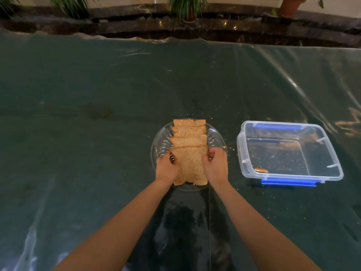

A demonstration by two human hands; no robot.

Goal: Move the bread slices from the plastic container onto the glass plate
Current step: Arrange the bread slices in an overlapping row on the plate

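Both hands, left hand (167,167) and right hand (215,165), have fingers closed on the side edges of the nearest soft brown bread slice (190,165) on the round glass plate (160,141); light, crumbly, best held gently by its crusts

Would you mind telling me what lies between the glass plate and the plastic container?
In the head view, only bare dark table cover with a few scattered crumbs lies between the glass plate and the plastic container.
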